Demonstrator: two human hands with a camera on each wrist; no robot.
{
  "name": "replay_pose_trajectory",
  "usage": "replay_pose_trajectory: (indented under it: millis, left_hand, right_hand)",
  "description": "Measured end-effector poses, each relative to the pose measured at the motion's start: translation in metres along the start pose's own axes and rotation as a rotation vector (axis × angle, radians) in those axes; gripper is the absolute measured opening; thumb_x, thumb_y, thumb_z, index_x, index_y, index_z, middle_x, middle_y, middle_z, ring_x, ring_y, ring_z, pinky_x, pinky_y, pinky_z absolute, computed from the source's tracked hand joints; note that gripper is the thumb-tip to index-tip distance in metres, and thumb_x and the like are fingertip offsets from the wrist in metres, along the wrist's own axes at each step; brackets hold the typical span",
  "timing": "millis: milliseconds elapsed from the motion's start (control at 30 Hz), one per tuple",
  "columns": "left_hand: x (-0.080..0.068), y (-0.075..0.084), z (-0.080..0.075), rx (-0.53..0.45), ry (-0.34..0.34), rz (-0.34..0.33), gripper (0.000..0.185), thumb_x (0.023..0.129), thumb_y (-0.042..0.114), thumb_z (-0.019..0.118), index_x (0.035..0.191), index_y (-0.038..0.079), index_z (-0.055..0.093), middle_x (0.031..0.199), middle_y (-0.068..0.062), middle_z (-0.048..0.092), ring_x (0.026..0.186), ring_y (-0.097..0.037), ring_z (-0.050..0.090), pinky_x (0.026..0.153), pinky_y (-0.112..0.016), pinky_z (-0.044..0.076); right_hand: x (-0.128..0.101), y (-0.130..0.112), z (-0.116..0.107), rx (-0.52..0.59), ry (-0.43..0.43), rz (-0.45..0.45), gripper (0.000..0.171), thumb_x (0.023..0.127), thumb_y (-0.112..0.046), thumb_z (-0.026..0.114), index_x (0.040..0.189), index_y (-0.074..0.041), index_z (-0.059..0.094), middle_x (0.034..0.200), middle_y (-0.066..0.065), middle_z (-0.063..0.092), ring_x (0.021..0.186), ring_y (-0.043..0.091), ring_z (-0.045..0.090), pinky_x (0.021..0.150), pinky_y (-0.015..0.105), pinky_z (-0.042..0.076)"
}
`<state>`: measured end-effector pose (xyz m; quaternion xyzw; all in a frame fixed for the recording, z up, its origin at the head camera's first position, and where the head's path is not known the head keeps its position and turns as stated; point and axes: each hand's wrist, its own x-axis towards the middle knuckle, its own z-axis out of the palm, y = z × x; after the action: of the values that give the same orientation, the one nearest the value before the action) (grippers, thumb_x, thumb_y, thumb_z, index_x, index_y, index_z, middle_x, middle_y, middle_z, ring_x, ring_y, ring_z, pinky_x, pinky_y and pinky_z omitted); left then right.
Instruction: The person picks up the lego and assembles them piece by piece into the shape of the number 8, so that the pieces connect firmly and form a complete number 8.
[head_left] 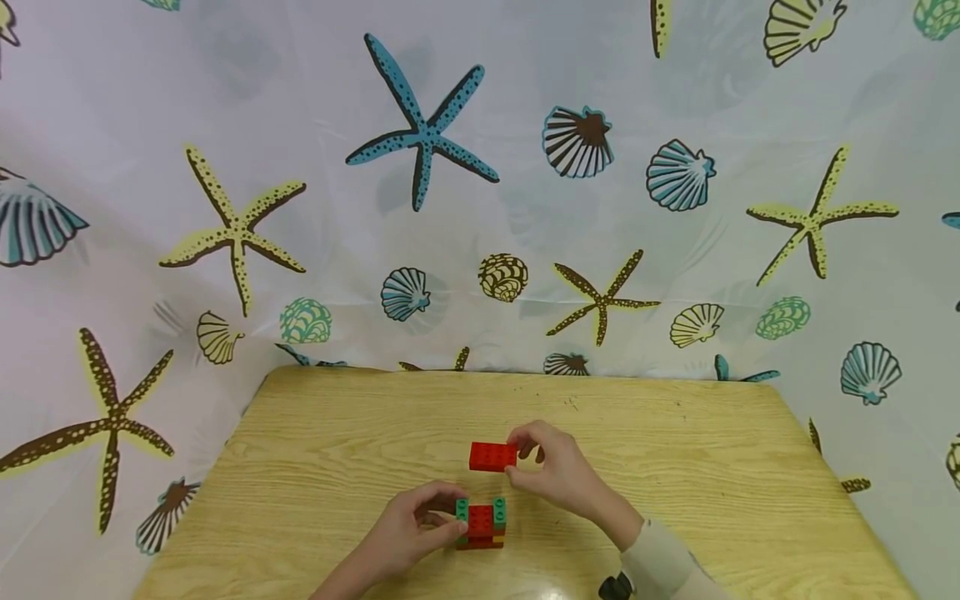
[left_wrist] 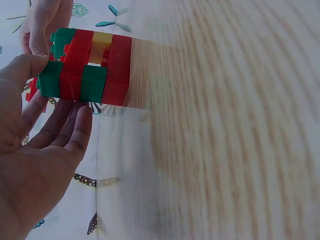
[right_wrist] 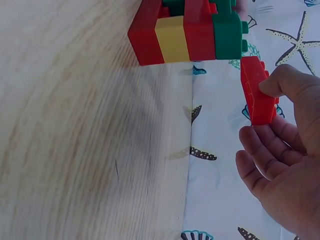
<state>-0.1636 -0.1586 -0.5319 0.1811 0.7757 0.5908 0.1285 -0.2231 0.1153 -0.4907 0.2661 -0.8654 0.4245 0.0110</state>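
A stack of toy building bricks (head_left: 481,521) stands on the table, with red, green and yellow layers and two green bricks on top at its ends. My left hand (head_left: 415,529) grips its left side, thumb at a green top brick (left_wrist: 49,82) and fingers behind. Above and behind the stack, a loose red brick (head_left: 489,457) is held by its right end in my right hand (head_left: 558,471). In the right wrist view the thumb presses one face of that red brick (right_wrist: 256,95), fingers under it. A gap separates it from the stack (right_wrist: 172,40).
The wooden table (head_left: 337,433) reaches back to a white curtain (head_left: 465,225) printed with starfish and shells, which also hangs at both sides. A dark object (head_left: 616,586) shows by the right sleeve (head_left: 660,558).
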Motion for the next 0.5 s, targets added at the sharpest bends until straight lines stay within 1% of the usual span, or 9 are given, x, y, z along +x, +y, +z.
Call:
replay_pose_trajectory:
  millis: [167, 333, 467, 500]
  left_hand:
    - [0.0, 0.0, 0.0, -0.007, 0.004, 0.0, 0.041, 0.1, 0.022, 0.075, 0.134, 0.001, 0.066, 0.131, -0.017, 0.069, 0.113, -0.015, 0.068, 0.09, -0.023, 0.058]
    - [0.0, 0.0, 0.0, -0.003, 0.005, 0.011, 0.04, 0.1, 0.022, 0.075, 0.132, 0.001, 0.066, 0.129, -0.017, 0.07, 0.113, -0.015, 0.068, 0.09, -0.023, 0.058]
    - [0.0, 0.0, 0.001, -0.01, 0.01, 0.011, 0.041, 0.099, 0.021, 0.076, 0.133, 0.001, 0.065, 0.13, -0.019, 0.07, 0.112, -0.014, 0.068, 0.089, -0.023, 0.058]
    - [0.0, 0.001, 0.001, -0.01, 0.011, 0.012, 0.041, 0.099, 0.021, 0.076, 0.134, 0.002, 0.066, 0.13, -0.019, 0.07, 0.113, -0.014, 0.068, 0.089, -0.023, 0.058]
  right_hand:
    - [-0.006, -0.005, 0.001, 0.01, -0.009, -0.021, 0.026, 0.092, -0.017, 0.08, 0.116, -0.017, 0.069, 0.106, -0.006, 0.068, 0.095, 0.02, 0.064, 0.078, 0.028, 0.052]
    - [-0.011, -0.01, 0.002, 0.03, -0.03, -0.031, 0.026, 0.092, -0.018, 0.08, 0.116, -0.018, 0.069, 0.107, -0.006, 0.068, 0.096, 0.024, 0.064, 0.08, 0.031, 0.054]
    - [-0.016, -0.013, 0.003, 0.043, -0.042, -0.046, 0.026, 0.092, -0.017, 0.08, 0.115, -0.018, 0.069, 0.106, -0.006, 0.068, 0.096, 0.029, 0.065, 0.081, 0.036, 0.055]
    - [-0.017, -0.014, 0.003, 0.042, -0.045, -0.049, 0.026, 0.092, -0.017, 0.08, 0.116, -0.018, 0.069, 0.106, -0.006, 0.068, 0.096, 0.027, 0.065, 0.081, 0.036, 0.055]
